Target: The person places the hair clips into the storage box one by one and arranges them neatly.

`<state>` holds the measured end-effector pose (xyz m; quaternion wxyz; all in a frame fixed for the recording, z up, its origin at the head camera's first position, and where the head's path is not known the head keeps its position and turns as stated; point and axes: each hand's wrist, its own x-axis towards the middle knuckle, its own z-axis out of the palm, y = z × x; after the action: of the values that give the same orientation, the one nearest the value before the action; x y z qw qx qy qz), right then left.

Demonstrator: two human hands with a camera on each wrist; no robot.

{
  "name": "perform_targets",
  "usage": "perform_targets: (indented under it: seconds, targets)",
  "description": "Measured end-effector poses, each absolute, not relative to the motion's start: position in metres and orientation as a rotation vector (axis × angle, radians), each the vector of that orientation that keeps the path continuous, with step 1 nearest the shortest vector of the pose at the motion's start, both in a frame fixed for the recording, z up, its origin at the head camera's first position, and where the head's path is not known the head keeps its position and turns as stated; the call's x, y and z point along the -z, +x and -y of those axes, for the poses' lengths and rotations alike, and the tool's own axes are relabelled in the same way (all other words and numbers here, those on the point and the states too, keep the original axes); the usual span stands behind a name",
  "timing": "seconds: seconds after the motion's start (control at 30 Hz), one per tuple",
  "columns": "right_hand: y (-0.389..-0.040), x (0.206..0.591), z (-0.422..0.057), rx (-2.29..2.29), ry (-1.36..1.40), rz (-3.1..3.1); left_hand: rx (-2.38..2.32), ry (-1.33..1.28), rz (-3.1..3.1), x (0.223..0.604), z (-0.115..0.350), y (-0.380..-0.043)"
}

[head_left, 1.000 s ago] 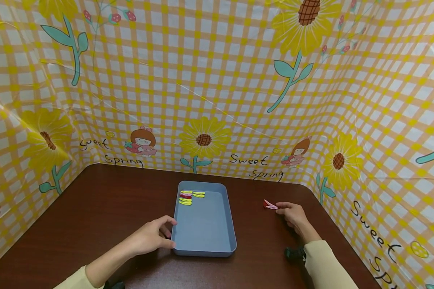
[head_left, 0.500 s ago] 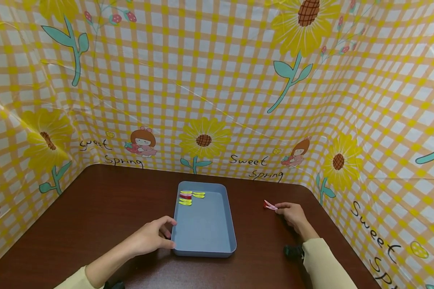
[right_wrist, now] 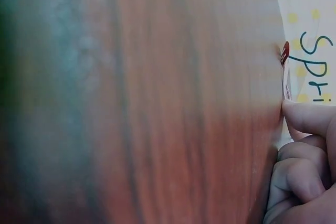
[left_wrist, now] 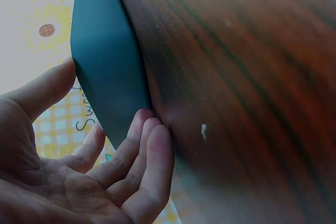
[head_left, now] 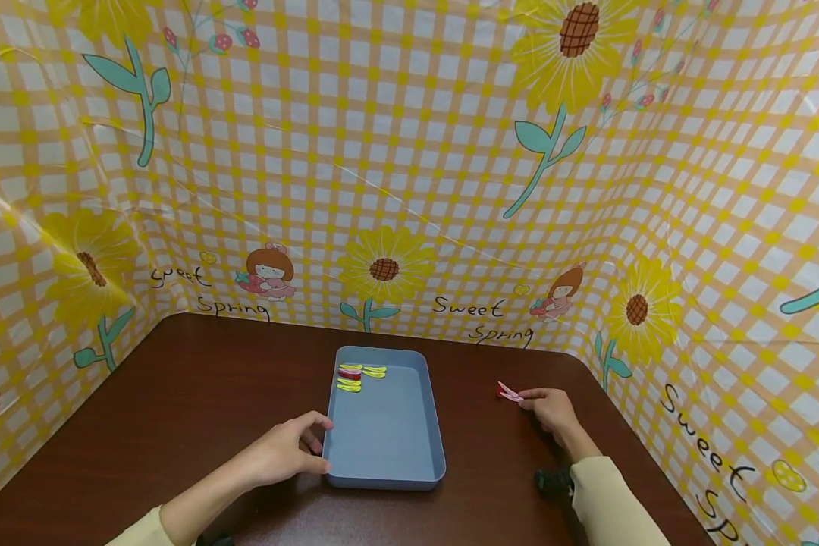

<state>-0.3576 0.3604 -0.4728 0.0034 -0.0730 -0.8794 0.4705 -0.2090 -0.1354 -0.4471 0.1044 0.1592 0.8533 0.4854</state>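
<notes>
In the head view my right hand (head_left: 551, 411) pinches a pink hair clip (head_left: 510, 395) by its near end, over the table's right side. The pink clip is spread in a V, and a red hair clip (head_left: 499, 390) shows at its far end; I cannot tell whether the two are joined. My left hand (head_left: 283, 453) rests against the left wall of a blue-grey tray (head_left: 440, 436), thumb and fingertips touching it. Several yellow hair clips (head_left: 349, 387) lie in the tray's far left corner, with a pink and a red hair clip (head_left: 349, 374) among them.
The dark brown table (head_left: 198, 387) carries the tray near its middle. A checked, flower-printed cloth (head_left: 409, 174) stands behind and on both sides of it. A dark wrist device (head_left: 551, 482) sits under the right forearm.
The view has tilted up slightly, so everything appears a little lower. My right hand keeps its pinch on the pink hair clip. My left hand stays at the tray.
</notes>
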Motion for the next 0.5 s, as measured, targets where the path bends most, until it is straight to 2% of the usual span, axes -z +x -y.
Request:
perform_targets:
  seconds: [0.5]
  targets:
    - [-0.3542, 0.4733, -0.3609, -1.372, -0.169, 2.817, -1.443, 0.476, -2.513, 0.449, 0.1363, -0.209]
